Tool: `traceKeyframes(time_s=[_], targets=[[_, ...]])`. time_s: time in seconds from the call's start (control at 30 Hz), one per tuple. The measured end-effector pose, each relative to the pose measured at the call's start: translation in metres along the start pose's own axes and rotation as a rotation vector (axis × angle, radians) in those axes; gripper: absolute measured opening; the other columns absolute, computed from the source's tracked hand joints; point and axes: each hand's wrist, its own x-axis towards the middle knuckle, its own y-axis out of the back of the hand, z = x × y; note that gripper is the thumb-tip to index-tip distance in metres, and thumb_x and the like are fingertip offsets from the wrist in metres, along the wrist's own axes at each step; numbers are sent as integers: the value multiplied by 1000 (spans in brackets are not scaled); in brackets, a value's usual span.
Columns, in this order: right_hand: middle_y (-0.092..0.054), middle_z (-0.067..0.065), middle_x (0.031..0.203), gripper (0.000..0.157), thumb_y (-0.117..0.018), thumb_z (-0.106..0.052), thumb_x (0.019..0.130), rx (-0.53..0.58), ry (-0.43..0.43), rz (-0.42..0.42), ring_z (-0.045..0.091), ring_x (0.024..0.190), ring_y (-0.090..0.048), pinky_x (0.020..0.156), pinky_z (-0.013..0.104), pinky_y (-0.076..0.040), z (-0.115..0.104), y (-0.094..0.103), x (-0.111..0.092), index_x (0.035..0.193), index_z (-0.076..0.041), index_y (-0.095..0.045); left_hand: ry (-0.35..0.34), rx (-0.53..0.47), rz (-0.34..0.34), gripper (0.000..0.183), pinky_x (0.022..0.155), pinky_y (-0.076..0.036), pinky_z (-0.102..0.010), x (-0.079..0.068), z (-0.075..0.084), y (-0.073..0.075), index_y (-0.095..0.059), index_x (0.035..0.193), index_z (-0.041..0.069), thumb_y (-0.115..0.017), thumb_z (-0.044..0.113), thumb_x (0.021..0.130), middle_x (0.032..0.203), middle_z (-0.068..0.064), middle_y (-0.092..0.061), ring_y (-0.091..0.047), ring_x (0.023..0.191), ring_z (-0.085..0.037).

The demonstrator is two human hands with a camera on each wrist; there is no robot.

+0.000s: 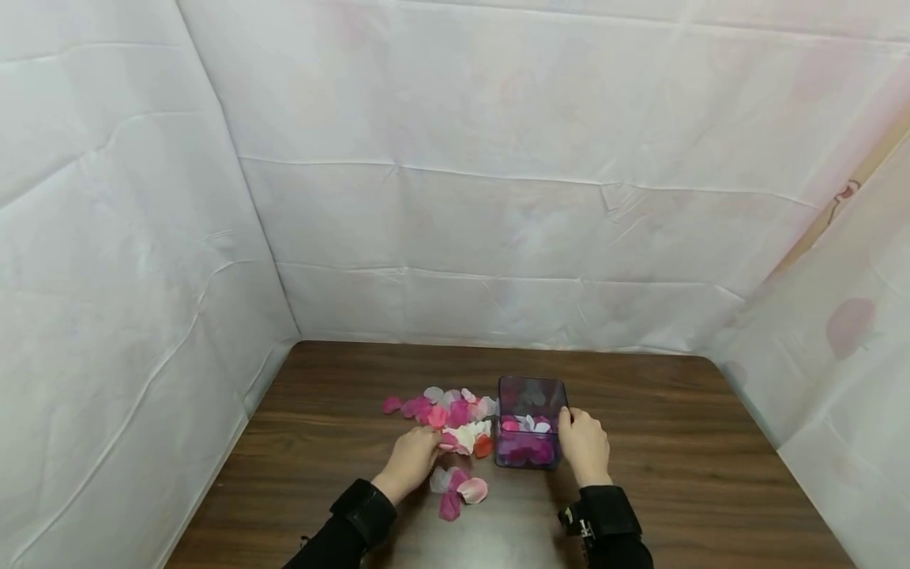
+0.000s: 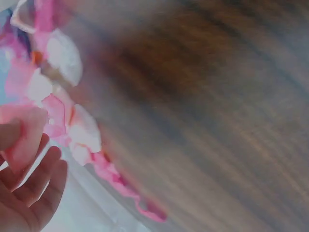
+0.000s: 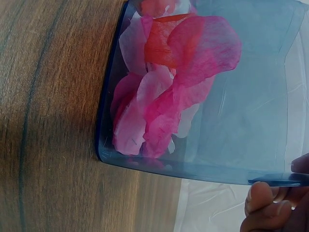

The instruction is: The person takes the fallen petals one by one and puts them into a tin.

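My left hand [image 1: 411, 460] pinches a pink petal [image 2: 28, 137] between thumb and fingers, at the near left side of a loose pile of petals [image 1: 460, 412] in pink, white and orange. They look like artificial flower petals. With its fingertips at the upper rim, my right hand [image 1: 587, 447] grips the right wall of a see-through bluish-purple box [image 1: 533, 390]. Inside the box lie magenta, white and orange petals [image 3: 205, 50], heaped over its bottom. The right wrist view shows the fingers and thumb [image 3: 263, 195] on either side of the box's rim.
A smaller group of petals [image 1: 472, 491] lies nearer me, right of the left wrist. Everything stands on a dark wood-grain table [image 1: 661, 411]. White sheeting [image 1: 498, 221] hangs behind the table and along both sides.
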Motion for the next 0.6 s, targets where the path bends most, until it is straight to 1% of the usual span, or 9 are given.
traceKeyframes(time_s=[0.07, 0.13, 0.23, 0.27, 0.33, 0.4, 0.5, 0.53, 0.6], targets=[[-63, 29, 111, 44, -37, -28, 97, 0, -2, -4, 50, 95, -59, 71, 58, -47, 0, 0, 0, 111, 3, -64, 12, -48, 1, 9, 59, -47, -25, 3, 0, 6, -70, 75, 14, -72, 20, 82, 70, 4, -63, -57, 64, -12], [-63, 29, 112, 44, -36, -28, 97, -4, -3, -12, 50, 96, -59, 73, 58, -47, 0, -1, 0, 113, 3, -63, 21, -107, -16, 12, 57, -42, -21, 6, 0, 11, -70, 73, 14, -74, 23, 80, 63, 7, -58, -50, 59, -8], [-62, 28, 113, 45, -36, -28, 97, -4, -7, -23, 50, 97, -59, 74, 58, -47, -1, -1, -1, 114, 3, -63, 24, -162, -79, 15, 55, -36, -19, 8, 0, 16, -70, 73, 13, -70, 25, 83, 57, 9, -52, -41, 55, -5], [-62, 28, 113, 45, -36, -28, 97, -4, -8, -26, 50, 98, -59, 74, 58, -47, -1, -1, -1, 114, 3, -63, 20, -167, -101, 14, 56, -37, -19, 9, 0, 18, -70, 76, 13, -68, 24, 85, 57, 9, -53, -42, 55, -5], [-63, 28, 113, 44, -36, -27, 97, -2, -7, -22, 50, 97, -59, 74, 58, -47, -2, -1, -1, 113, 3, -63, 0, -132, -134, 13, 56, -40, -21, 10, 0, 20, -71, 82, 12, -63, 22, 89, 61, 7, -55, -46, 58, -7], [-63, 28, 112, 43, -36, -27, 97, 2, -7, -16, 50, 97, -59, 73, 58, -47, -2, 0, -1, 112, 3, -64, -7, -103, -163, 15, 60, -45, -24, 11, 0, 22, -71, 95, 11, -60, 21, 91, 69, 4, -60, -52, 64, -10], [-63, 29, 111, 42, -37, -27, 97, 3, 0, -5, 50, 96, -59, 71, 58, -47, -2, 1, -1, 110, 3, -65, -30, -60, -141, 18, 70, -51, -29, 12, -1, 23, -70, 104, 11, -62, 20, 90, 81, 2, -65, -58, 75, -13], [-63, 29, 111, 42, -37, -27, 97, 3, 1, -7, 50, 96, -59, 71, 58, -47, -2, 1, 0, 110, 3, -65, -38, -57, -124, 18, 72, -51, -30, 13, -1, 23, -71, 103, 12, -64, 20, 89, 83, 2, -65, -58, 76, -14], [-63, 29, 111, 42, -37, -26, 98, 0, 3, -12, 51, 96, -59, 70, 58, -47, -2, 2, 0, 111, 3, -64, -56, -47, -73, 12, 73, -51, -29, 15, -2, 22, -73, 94, 12, -68, 20, 86, 80, 3, -65, -58, 76, -13]])
